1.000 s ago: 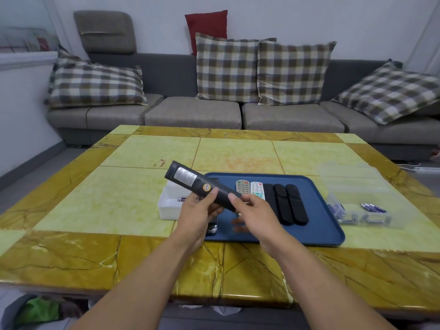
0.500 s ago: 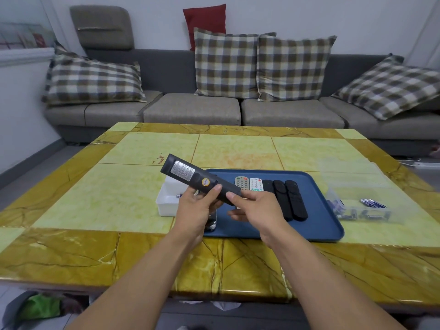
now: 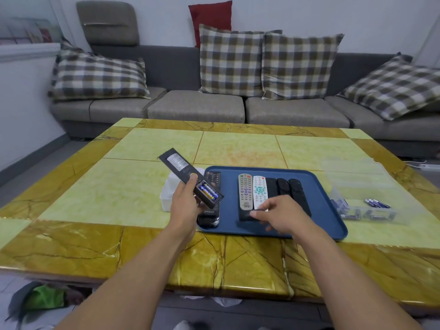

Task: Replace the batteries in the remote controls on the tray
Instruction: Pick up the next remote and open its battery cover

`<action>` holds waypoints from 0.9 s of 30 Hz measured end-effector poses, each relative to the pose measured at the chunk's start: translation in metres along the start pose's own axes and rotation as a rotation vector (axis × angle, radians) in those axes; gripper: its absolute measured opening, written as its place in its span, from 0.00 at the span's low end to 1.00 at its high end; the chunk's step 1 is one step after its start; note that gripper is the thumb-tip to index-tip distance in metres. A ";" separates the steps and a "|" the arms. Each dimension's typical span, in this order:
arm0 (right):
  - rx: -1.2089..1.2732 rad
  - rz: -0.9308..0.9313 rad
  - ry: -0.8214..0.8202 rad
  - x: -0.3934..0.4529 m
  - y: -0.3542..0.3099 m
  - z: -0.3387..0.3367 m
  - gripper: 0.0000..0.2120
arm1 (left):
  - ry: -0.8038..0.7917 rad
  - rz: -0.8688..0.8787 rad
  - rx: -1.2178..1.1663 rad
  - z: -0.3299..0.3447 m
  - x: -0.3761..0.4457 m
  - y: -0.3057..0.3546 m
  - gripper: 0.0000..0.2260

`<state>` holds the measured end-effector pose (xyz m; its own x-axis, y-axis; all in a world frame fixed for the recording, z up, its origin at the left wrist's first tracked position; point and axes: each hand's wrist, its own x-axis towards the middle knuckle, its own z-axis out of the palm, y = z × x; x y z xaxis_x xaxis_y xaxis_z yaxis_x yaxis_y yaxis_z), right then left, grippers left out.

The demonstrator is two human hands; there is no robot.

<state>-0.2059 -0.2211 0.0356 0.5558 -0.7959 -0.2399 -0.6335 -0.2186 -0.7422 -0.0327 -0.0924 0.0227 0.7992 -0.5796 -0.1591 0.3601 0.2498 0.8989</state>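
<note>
The battery cover (image 3: 247,216) has been slid off and carried right by the right hand (image 3: 278,215), pinched. The light, rigid remote (image 3: 188,176) is gripped mid-body by the left hand (image 3: 184,206); its batteries (image 3: 209,190) are best pried at one end.

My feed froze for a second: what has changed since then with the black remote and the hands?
The black battery cover is off: the right hand has carried it down over the blue plastic tray. Two batteries now show. The left hand still holds the long black remote.
</note>
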 end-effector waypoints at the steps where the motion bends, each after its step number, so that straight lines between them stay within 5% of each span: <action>1: -0.081 0.025 -0.009 0.003 0.004 0.000 0.10 | -0.020 -0.013 -0.012 0.000 0.000 0.000 0.11; 13: -0.558 0.158 0.168 0.006 0.000 -0.005 0.19 | -0.258 -0.165 -0.001 0.010 -0.008 0.000 0.28; 16: -0.397 -0.037 0.285 -0.002 -0.013 -0.005 0.09 | -0.325 -0.145 0.021 0.009 -0.007 0.001 0.29; 20: -0.083 -0.458 0.242 -0.016 -0.034 0.011 0.03 | -0.350 -0.124 0.031 0.008 -0.005 -0.001 0.28; 27: -0.176 -0.688 0.228 -0.019 -0.044 0.035 0.10 | -0.366 -0.182 0.014 0.012 -0.008 -0.005 0.28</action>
<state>-0.1694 -0.1764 0.0512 0.7447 -0.5398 0.3925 -0.2702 -0.7815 -0.5623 -0.0466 -0.0982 0.0246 0.4978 -0.8520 -0.1622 0.4713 0.1087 0.8752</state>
